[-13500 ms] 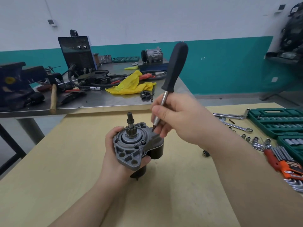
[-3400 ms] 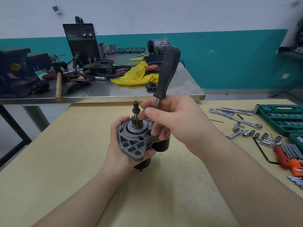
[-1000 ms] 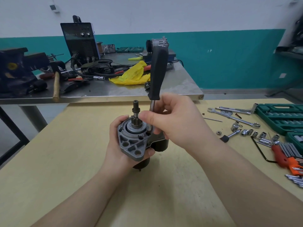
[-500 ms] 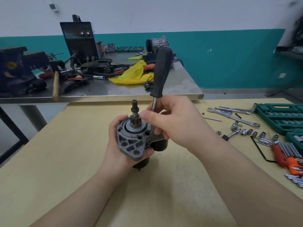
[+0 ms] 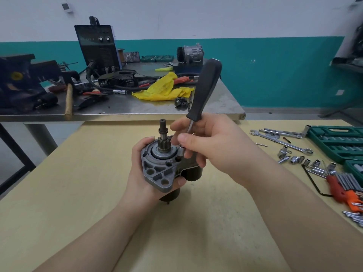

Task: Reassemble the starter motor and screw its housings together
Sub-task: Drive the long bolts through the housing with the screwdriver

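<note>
Starter motor (image 5: 164,169) is sitting at centre frame, upright above the pale wooden table (image 5: 78,193), pinion shaft (image 5: 163,134) pointing up. Grey cast aluminium nose housing is facing the camera, with webbed triangular flange and round mounting holes; dark cylindrical bodies are showing below and to its right. Screwdriver (image 5: 204,91), black handle and bright steel shank, is leaning up and to the right; its tip is meeting a small socket-like bit at the housing's upper right edge.
</note>
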